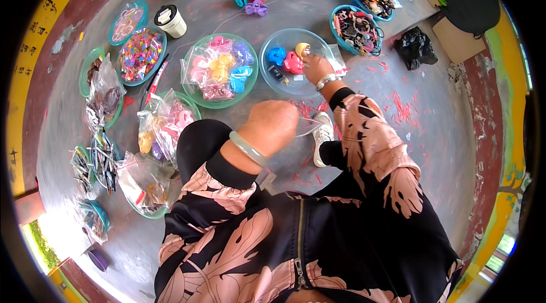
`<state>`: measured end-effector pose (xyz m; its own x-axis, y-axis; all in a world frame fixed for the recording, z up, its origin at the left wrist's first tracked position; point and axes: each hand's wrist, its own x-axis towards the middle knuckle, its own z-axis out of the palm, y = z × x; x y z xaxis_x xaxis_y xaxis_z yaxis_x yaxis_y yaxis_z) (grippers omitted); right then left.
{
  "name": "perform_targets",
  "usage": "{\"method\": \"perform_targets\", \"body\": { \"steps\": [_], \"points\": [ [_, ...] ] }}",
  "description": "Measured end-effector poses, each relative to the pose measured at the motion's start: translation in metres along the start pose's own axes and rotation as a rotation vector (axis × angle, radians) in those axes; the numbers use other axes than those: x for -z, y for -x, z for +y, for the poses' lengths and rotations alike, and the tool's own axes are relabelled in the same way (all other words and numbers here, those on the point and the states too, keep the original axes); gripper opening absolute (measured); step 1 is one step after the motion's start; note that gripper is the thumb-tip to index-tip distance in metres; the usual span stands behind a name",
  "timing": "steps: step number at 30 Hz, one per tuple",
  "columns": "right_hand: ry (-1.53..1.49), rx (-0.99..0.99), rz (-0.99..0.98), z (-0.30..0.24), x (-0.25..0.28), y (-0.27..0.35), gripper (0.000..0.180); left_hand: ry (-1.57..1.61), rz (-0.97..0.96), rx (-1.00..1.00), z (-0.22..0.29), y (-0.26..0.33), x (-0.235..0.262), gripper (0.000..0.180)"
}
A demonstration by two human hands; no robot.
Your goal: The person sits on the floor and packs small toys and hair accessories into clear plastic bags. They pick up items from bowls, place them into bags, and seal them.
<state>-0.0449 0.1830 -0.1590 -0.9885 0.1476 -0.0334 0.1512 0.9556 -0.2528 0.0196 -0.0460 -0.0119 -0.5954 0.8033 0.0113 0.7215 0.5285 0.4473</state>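
Hair clip [302, 49], light, stiff and smooth, is pinched at its body by right hand [316, 67] fingers; a thin clear bag [307, 127] is gripped by closed left hand [274, 127].

I see my sleeves [364, 132] black with a pink leaf pattern, and a pale green bangle [248, 148] on my left wrist. The clear bowl [273, 78] holds blue, red and yellow clips [289, 59]. The green plate [193, 90] carries pink, yellow and purple ones. Red scraps [401, 111] fleck the grey floor [432, 149].
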Motion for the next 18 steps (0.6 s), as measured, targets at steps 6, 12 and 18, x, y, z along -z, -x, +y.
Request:
{"method": "perform_targets", "body": {
  "steps": [6, 12, 18],
  "points": [
    [0.059, 0.003, 0.043, -0.040, -0.019, 0.009, 0.037, -0.006, -0.034, -0.008, 0.002, 0.004, 0.004, 0.013],
    [0.233, 0.073, -0.050, -0.036, -0.036, 0.001, 0.028, 0.011, -0.067, -0.015, 0.005, 0.000, 0.002, 0.012],
    [0.175, 0.048, -0.116, -0.027, -0.039, -0.009, 0.024, 0.017, -0.071, -0.045, 0.005, -0.001, -0.006, 0.013]
  ]
}}
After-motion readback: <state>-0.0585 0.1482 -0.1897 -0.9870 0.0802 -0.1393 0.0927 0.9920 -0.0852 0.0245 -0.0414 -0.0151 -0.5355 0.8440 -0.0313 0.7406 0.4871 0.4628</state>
